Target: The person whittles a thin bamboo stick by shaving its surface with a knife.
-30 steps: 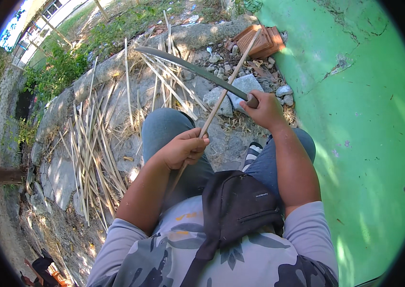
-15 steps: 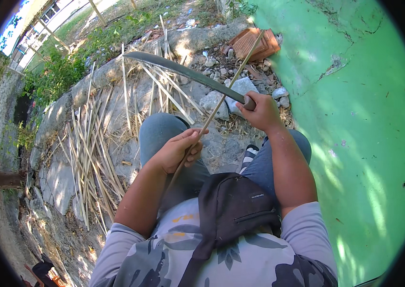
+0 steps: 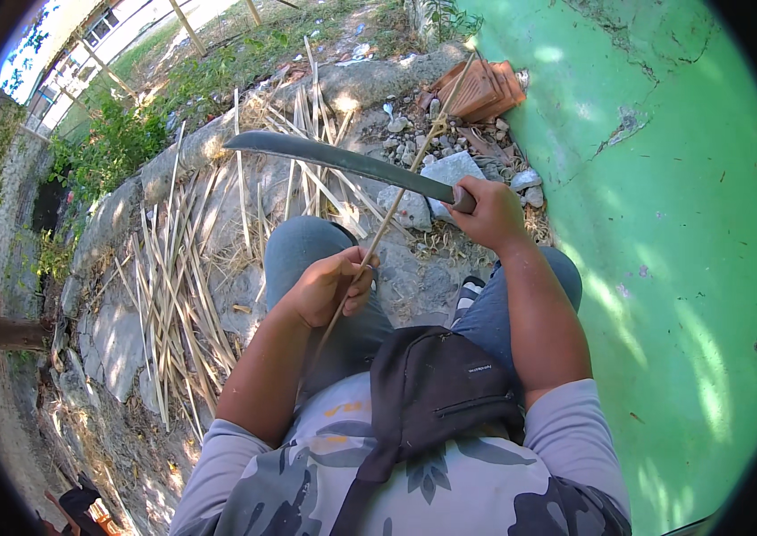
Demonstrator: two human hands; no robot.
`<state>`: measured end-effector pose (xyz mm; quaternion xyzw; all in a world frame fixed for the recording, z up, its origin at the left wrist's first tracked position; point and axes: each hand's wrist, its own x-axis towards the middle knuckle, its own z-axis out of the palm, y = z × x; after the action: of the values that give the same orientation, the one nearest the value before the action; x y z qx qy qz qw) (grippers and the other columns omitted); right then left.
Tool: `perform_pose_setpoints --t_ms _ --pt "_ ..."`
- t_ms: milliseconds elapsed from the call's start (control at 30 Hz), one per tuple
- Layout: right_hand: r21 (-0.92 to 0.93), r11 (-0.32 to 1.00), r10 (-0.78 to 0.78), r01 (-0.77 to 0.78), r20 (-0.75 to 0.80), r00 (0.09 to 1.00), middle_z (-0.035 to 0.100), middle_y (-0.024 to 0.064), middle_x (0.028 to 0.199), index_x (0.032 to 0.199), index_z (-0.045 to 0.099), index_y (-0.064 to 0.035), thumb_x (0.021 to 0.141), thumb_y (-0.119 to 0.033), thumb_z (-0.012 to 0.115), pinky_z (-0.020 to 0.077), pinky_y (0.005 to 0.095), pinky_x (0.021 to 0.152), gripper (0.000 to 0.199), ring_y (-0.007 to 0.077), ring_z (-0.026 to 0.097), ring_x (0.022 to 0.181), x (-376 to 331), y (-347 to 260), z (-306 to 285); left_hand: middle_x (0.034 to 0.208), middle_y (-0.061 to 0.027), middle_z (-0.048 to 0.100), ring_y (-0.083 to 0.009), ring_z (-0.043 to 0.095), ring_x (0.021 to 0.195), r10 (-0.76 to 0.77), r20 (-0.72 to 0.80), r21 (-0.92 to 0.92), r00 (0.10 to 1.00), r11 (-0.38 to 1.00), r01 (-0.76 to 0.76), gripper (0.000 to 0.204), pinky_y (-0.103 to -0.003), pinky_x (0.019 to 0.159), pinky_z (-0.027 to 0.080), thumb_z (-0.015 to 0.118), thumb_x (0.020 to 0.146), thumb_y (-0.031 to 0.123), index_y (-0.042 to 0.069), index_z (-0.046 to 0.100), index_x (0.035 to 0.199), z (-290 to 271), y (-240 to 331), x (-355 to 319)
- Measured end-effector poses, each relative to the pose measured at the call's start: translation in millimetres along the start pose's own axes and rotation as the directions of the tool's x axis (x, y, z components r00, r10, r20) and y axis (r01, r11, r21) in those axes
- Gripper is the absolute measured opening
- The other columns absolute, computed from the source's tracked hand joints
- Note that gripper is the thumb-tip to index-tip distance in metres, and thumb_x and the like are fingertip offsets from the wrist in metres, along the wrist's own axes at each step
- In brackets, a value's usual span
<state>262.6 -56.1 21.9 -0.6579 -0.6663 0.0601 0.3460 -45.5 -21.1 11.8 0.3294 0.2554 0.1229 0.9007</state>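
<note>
My right hand [image 3: 490, 213] is closed round the handle of a machete [image 3: 343, 163]. Its long dark blade points to the left and crosses a thin wooden strip. My left hand [image 3: 334, 288] pinches that strip [image 3: 386, 219] between thumb and fingers above my left knee. The strip slants from near my lap up to the right, its far end reaching the stacked tiles. A small curled shaving or fray shows on it beyond the blade. Whether the blade touches the strip I cannot tell for sure.
Many pale split strips [image 3: 168, 304] lie in a pile on the stony ground at left, others [image 3: 307, 170] beyond my knees. Stone blocks [image 3: 450, 174] and orange roof tiles [image 3: 477, 92] sit ahead. A green painted surface [image 3: 664, 268] fills the right. A black bag [image 3: 441, 384] hangs on my front.
The strip's far end has shifted slightly left and a curl now shows on it. The machete has moved slightly left and lower. My left hand's fingers have curled in more.
</note>
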Motion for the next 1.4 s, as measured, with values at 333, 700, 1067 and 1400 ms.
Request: perform_pose_setpoints --t_ms 333,700,1067,1400 --pt "-0.05 0.996 -0.073 0.072 -0.014 0.997 0.067 0.0147 0.072 0.083 0.068 -0.0104 0.073 -0.021 0.073 0.052 0.0485 0.065 0.016 0.0382 0.066 0.07 1.2 1.4 2.5 0.069 0.001 0.046 -0.0117 0.044 0.052 0.014 -0.011 -0.066 1.0 0.998 -0.014 0.025 -0.025 0.047 0.038 0.048 0.102 0.038 0.013 0.052 0.102 0.2 -0.6 1.3" --pt "-0.077 0.994 -0.073 0.074 0.013 0.997 0.067 0.0145 0.073 0.083 0.067 -0.0107 0.073 -0.022 0.072 0.0523 0.0483 0.067 0.016 0.0375 0.067 0.07 1.9 -0.8 3.4 0.065 0.0055 0.037 -0.0069 0.033 0.049 -0.079 -0.06 -0.006 0.995 0.997 0.079 0.032 -0.024 0.045 0.03 0.045 0.105 0.045 0.015 0.051 0.096 -0.5 1.3 2.7" --pt "-0.191 0.955 0.238 -0.228 0.028 0.971 0.07 0.0137 0.079 0.087 0.069 -0.015 0.075 -0.023 0.073 0.0535 0.0489 0.069 0.015 0.0373 0.069 0.076 5.3 18.0 -11.8 0.067 0.0055 0.035 -0.0065 0.027 0.053 -0.142 -0.112 0.089 0.984 0.984 0.152 0.026 -0.024 0.047 0.025 0.041 0.107 0.034 0.015 0.048 0.091 5.7 0.1 5.1" --pt "-0.153 0.971 0.195 -0.183 0.066 0.979 0.07 0.0144 0.082 0.09 0.07 -0.0145 0.078 -0.023 0.072 0.053 0.0482 0.069 0.015 0.0376 0.068 0.079 4.8 30.3 -8.4 0.065 0.0058 0.033 -0.0052 0.025 0.05 -0.137 -0.078 0.096 0.987 0.985 0.144 0.025 -0.023 0.043 0.023 0.042 0.107 0.034 0.015 0.046 0.091 3.3 1.0 2.5"
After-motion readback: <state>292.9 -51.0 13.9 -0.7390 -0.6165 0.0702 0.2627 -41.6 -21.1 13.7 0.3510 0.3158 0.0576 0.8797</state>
